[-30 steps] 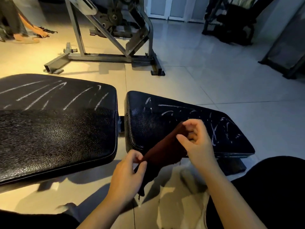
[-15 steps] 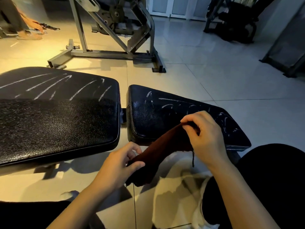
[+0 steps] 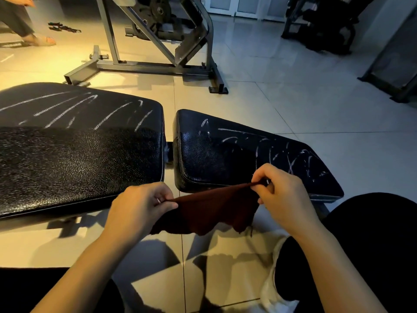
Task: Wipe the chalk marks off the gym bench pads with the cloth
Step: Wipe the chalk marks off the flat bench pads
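In the lower middle of the frame the left hand (image 3: pixel 140 205) and the right hand (image 3: pixel 284 195) are each pinching an edge of the dark red cloth (image 3: pixel 212 208), holding it just in front of the right pad (image 3: pixel 248 154), while chalk marks (image 3: pixel 67 109) are still lying unwiped on both pads, and no readable writing is showing.

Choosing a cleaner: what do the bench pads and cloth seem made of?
Bench pads: black leather-look upholstery, probably vinyl; pebbled grain, glossy highlights, piped edge. Cloth: dark red-brown soft fabric, matte, sagging between both hands, ragged edge with loose threads.
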### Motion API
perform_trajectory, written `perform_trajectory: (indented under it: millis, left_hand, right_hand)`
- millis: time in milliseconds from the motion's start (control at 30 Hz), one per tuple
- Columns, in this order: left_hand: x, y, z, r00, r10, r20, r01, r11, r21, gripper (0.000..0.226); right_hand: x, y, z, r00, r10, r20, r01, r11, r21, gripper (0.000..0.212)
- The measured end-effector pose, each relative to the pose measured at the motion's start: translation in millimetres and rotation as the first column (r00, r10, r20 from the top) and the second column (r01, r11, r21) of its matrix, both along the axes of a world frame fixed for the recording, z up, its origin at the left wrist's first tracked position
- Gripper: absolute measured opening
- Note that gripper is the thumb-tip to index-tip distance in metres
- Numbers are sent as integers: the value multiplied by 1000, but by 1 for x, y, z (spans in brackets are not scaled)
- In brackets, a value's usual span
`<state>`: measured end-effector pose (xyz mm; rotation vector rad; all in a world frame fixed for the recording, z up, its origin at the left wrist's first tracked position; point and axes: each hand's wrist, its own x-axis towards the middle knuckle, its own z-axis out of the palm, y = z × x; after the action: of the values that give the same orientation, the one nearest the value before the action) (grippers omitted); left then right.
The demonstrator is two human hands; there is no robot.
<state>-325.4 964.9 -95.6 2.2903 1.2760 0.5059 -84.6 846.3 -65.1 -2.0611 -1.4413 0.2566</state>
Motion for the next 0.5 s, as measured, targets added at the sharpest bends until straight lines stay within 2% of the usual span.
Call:
perform_trajectory:
  millis: [67,167,267,333,400,500]
  left_hand:
    - [-7,1,15,998,-18,-52,21,997,71,21]
    - [-16,6,36,998,-59,-38,61,996,63,21]
    - [-7,25,46,1000,2,-20,2,971,238,16]
    - [4,46,41,996,72,-45,-54,946,321,14]
    - [10,63,26,991,107,-76,-82,955,284,18]
    - [22,72,2,988,123,-94,-91,952,293,18]
  right_hand:
    - [0,-3,6,999,44,-13,-44,998,-54,29]
    - [-2,4,15,994,83,-69,-88,994,-69,31]
    - [-4,59,12,995,-34,-93,42,996,80,23]
    - [-15,103,-3,982,-82,-172,103,988,116,33]
    - [-33,131,-33,985,-49,-163,54,998,22,43]
    - [-51,138,-72,1000,29,4,-28,986,-162,53]
